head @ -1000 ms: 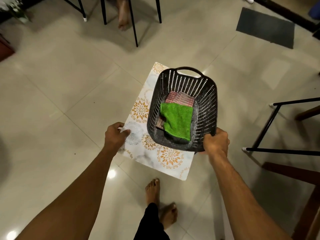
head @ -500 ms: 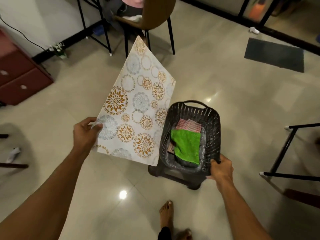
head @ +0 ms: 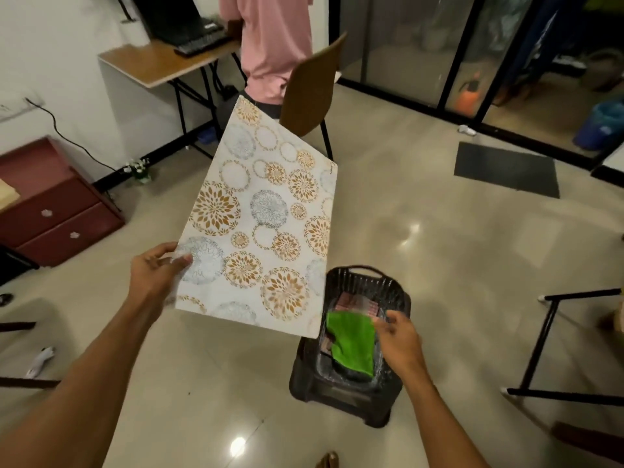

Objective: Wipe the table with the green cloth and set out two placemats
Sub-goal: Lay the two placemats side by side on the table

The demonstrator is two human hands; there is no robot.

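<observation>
My left hand [head: 156, 271] pinches the near left corner of a white placemat [head: 263, 228] printed with orange and grey flower circles, holding it up tilted in the air. A black slotted basket [head: 398, 298] sits on a low dark stool [head: 337, 396]. Inside it lies the green cloth [head: 353, 342] over a red checked cloth [head: 358, 304]. My right hand [head: 400, 336] hovers over the basket's right side, blurred, fingers loosely spread beside the green cloth and holding nothing.
A person in a pink shirt [head: 273, 38] sits on a brown chair [head: 314, 86] at a desk [head: 158, 64]. Red drawers [head: 57, 211] stand at left, a dark mat [head: 506, 168] lies far right, and black table legs [head: 547, 339] at right.
My left hand raised the placemat from under the basket. My right hand let go of the basket rim and moved over the green cloth. The view tilted up.
</observation>
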